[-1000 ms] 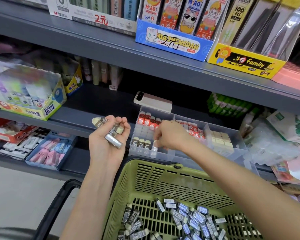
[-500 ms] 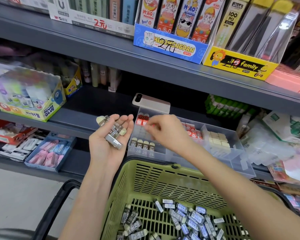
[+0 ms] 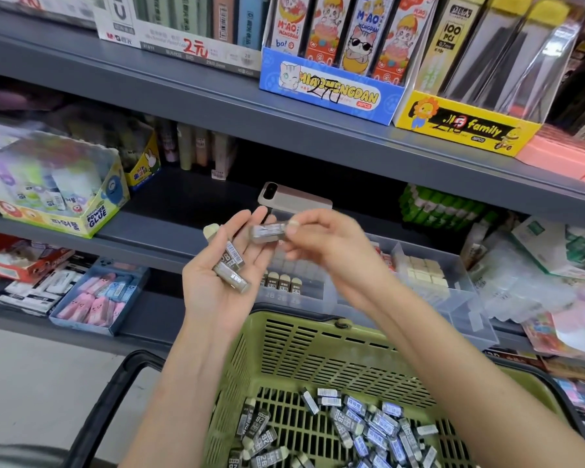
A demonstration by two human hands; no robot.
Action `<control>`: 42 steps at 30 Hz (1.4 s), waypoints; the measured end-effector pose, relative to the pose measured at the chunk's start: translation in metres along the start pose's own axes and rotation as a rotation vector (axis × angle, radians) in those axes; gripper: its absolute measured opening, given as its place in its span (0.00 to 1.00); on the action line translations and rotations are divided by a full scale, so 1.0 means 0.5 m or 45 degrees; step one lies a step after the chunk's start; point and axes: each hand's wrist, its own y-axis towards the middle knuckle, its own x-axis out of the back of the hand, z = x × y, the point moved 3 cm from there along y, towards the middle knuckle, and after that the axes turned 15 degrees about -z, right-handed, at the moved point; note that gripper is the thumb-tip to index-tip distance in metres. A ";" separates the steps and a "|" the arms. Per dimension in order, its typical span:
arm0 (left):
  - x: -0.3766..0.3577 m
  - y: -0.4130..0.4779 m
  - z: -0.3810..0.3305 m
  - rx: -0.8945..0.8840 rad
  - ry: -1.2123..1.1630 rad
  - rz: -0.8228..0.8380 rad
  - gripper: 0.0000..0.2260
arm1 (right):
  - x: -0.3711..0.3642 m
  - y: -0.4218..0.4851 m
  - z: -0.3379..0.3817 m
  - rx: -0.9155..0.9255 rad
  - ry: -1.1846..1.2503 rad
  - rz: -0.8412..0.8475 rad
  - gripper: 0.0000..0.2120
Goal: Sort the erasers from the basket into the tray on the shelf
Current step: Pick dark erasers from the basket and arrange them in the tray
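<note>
My left hand (image 3: 223,275) is held palm up above the green basket (image 3: 318,349), cradling a few wrapped grey erasers (image 3: 232,270) in loosely curled fingers. My right hand (image 3: 325,244) pinches one grey-sleeved eraser (image 3: 267,232) between thumb and fingers, right at my left fingertips. Behind both hands, on the shelf, stands the clear compartment tray (image 3: 429,292). A row of erasers (image 3: 282,285) stands upright in its left compartment and cream blocks (image 3: 423,271) fill another. Several loose erasers (image 3: 362,430) lie on the basket floor.
A white phone-like device (image 3: 294,199) lies behind the tray. A glue box (image 3: 61,194) sits at the left, and a blue tray of pink erasers (image 3: 98,295) below it. Pen display boxes (image 3: 331,86) stand on the upper shelf. Packets crowd the right side (image 3: 537,265).
My right hand left the tray, moved left and up to my left hand, and now pinches an eraser from it. My left hand stayed roughly in place.
</note>
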 end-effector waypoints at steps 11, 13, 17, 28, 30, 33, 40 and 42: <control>0.016 0.009 -0.017 -0.039 -0.072 -0.106 0.13 | 0.063 0.051 -0.017 0.455 -1.566 0.410 0.07; 0.015 0.009 -0.017 -0.040 -0.060 -0.102 0.12 | 0.060 0.051 -0.023 0.485 -1.675 0.425 0.04; 0.018 0.014 -0.015 -0.043 -0.049 -0.093 0.15 | 0.052 0.051 -0.024 0.751 -1.914 0.345 0.05; 0.023 0.015 -0.016 -0.016 0.009 -0.142 0.15 | 0.049 0.042 -0.030 0.915 -2.160 0.462 0.16; 0.022 0.014 -0.015 0.000 0.008 -0.141 0.17 | 0.038 0.040 -0.017 1.037 -1.997 0.339 0.16; 0.018 0.009 -0.013 -0.008 0.036 -0.110 0.22 | 0.015 0.018 0.014 0.952 -1.330 0.106 0.15; 0.001 -0.005 0.005 0.016 0.162 0.050 0.18 | -0.070 -0.007 0.024 0.706 -0.810 0.157 0.17; 0.001 -0.008 0.011 0.029 0.189 0.084 0.16 | -0.076 -0.009 0.026 0.712 -0.872 0.246 0.17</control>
